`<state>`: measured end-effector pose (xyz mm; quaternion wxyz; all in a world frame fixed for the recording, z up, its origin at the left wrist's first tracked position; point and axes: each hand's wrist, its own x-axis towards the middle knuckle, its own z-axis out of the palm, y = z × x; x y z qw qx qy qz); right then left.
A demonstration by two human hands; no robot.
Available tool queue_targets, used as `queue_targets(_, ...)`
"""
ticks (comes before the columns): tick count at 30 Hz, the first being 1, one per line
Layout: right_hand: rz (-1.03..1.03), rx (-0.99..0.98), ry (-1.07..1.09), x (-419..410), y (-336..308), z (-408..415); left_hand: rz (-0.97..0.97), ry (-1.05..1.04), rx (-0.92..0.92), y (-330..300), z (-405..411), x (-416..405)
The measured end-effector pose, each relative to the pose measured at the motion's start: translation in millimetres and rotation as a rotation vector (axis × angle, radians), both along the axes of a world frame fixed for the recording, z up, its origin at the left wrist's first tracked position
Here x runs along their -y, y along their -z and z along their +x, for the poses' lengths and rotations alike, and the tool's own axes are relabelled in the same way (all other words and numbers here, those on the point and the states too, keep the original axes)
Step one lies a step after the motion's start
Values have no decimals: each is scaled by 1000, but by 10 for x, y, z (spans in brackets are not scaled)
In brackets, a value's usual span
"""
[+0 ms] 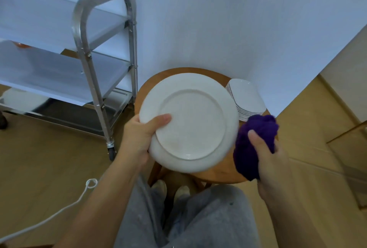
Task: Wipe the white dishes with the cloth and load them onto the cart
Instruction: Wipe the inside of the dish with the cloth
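Head view: round wooden table [224, 176], white wall [218, 19]

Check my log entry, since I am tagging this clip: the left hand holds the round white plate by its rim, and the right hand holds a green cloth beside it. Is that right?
One detail is off: the cloth is purple, not green, as the head view shows. The rest stands: the left hand holds the round white plate by its rim, and the right hand holds the cloth beside it.

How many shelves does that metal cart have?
3. The top shelf sits highest beside the handle, the middle shelf lies below it, and the bottom shelf is near the floor. The cart runs off the picture's left edge, so part of it is hidden.
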<state>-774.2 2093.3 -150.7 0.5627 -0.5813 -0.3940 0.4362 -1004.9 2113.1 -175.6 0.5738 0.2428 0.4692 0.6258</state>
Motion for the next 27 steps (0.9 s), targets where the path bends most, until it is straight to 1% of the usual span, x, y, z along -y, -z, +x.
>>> queue_targets(1, 53, 33, 22, -36, -41, 14, 9, -31, -146, -41, -37, -4)
queue_targets(2, 128, 55, -3, -75, -104, 1, 23, -39, -297, -80, -51, -11)
queue_targets(3, 218, 76, -72, -112, -182, -33, 41, -33, -444, -110, -46, -22)
queue_targets(5, 361, 166, -317, -157, -378, -173, 100, 19, -662, -178, 31, -45)
queue_targets(6, 394, 278, -462, -178, -486, -249, 127, 58, -737, -211, 80, -50)
queue_targets(7, 396, 468, -610, -212, -586, -312, 146, 94, -811, -238, 125, -59)
queue_targets(8, 370, 734, -745, -260, -669, -347, 157, 123, -882, -266, 156, -65)
queue_targets(9, 317, 1027, -854, -316, -735, -353, 164, 149, -941, -293, 170, -68)
queue_targets(10, 250, 1277, -937, -371, -798, -331, 171, 182, -988, -309, 166, -69)
queue_targets(11, 202, 1430, -995, -420, -840, -305, 177, 222, -1026, -324, 156, -66)
queue_targets(12, 185, 1495, -1038, -448, -861, -295, 185, 261, -1053, -334, 143, -57)
queue_targets(13, 199, 1488, -1069, -463, -864, -303, 194, 288, -1068, -338, 129, -45)
queue_targets(15, 275, 1353, -1080, -482, -839, -308, 205, 294, -1066, -340, 117, -12)
queue_targets(18, 352, 1166, -1005, -511, -797, -239, 233, 211, -1068, -351, 142, 37)
queue_targets(21, 378, 1040, -920, -512, -771, -162, 242, 161, -1023, -374, 166, 78)
queue_targets(24, 369, 903, -848, -492, -734, -82, 250, 157, -890, -378, 135, 106)
queue_targets(25, 353, 825, -818, -481, -710, -51, 246, 143, -823, -382, 117, 113)
queue_targets(27, 324, 598, -741, -438, -612, -8, 233, 74, -678, -400, 79, 120)
